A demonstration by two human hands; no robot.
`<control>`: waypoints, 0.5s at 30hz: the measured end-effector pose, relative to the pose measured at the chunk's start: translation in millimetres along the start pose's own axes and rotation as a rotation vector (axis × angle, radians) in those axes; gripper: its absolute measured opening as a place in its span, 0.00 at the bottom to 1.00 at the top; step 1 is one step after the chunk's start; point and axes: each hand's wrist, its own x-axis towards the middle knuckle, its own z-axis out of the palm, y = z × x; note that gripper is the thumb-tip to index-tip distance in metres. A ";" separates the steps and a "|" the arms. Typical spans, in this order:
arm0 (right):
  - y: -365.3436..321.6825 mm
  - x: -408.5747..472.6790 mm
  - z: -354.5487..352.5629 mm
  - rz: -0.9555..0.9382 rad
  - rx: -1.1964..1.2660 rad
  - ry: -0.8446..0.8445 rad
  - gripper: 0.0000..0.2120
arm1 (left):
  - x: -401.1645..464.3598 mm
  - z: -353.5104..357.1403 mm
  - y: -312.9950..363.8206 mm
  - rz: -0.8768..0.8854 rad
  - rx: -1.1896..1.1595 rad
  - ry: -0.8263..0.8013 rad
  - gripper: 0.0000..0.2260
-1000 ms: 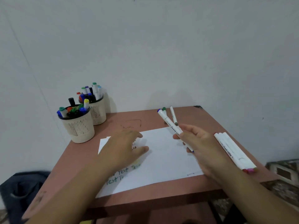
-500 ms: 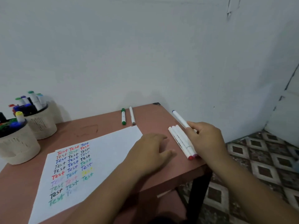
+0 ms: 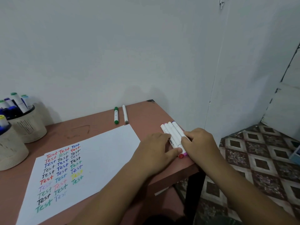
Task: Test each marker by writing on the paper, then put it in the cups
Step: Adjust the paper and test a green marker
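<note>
**Both hands on the row of four markers at the table's right edge**

Where the reddish-brown tabletop (image 3: pixel 97 127) ends on its right side, I have a row of four white-barrelled markers (image 3: pixel 172 135) lying side by side, touching one another, their near caps showing red and purple. My left hand (image 3: pixel 155 151) lies flat against the left flank of that row, fingers fairly straight and the thumb stretched along the near end, pressing rather than clasping. My right hand (image 3: pixel 199 143) comes down on the row's right flank with its fingers bent over the outermost marker; whether they actually pinch it or only rest on it I cannot tell.

Left of the row, on the same tabletop, lies the white sheet of paper (image 3: pixel 100 151), its near left part covered with columns of the word "Test" in red, green, blue, black, purple and yellow ink. Beyond the paper's far right corner, near the wall, a green-capped white marker (image 3: pixel 116 115) and a slim white marker with a grey tip (image 3: pixel 125 114) lie close together, well apart from my row of four.

At the tabletop's far left stand two beige ribbed plastic cups, the farther cup (image 3: pixel 29 127) and the nearer cup (image 3: pixel 11 151), touching or nearly so, both holding upright markers with blue, green and yellow caps.
</note>
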 end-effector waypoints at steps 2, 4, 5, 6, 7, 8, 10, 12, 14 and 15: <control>0.0 -1.2 1.6 -0.037 0.007 0.010 0.10 | -2.6 -2.7 0.7 0.000 0.015 0.012 0.30; -0.9 -2.3 2.4 -0.061 0.014 0.017 0.10 | -5.0 -4.6 -0.2 -0.012 0.025 0.026 0.30; -0.9 -2.2 2.9 -0.065 0.016 0.018 0.10 | -6.2 -5.6 -0.4 -0.016 0.030 0.033 0.30; -1.0 -2.3 3.1 -0.069 0.013 0.015 0.10 | -7.3 -6.2 -0.9 -0.017 0.033 0.040 0.29; -1.0 -2.1 3.6 -0.076 0.009 0.012 0.11 | -8.3 -6.8 -1.2 -0.019 0.034 0.044 0.28; -1.4 -2.1 3.4 -0.081 0.008 0.007 0.11 | -9.2 -7.4 -1.4 -0.021 0.033 0.046 0.28; -3.3 -2.1 1.9 -0.088 0.029 -0.005 0.11 | -10.7 -8.6 -2.1 -0.025 0.033 0.046 0.28; -4.1 -1.1 0.3 -0.072 0.039 -0.020 0.07 | -11.5 -9.1 -3.3 -0.032 0.027 0.047 0.28; -3.4 2.7 -1.3 -0.053 0.029 -0.041 0.10 | -11.6 -9.4 -4.9 -0.032 0.022 0.049 0.28; -2.5 5.2 -2.1 -0.049 0.020 -0.049 0.12 | -11.7 -9.6 -5.9 -0.032 0.020 0.047 0.28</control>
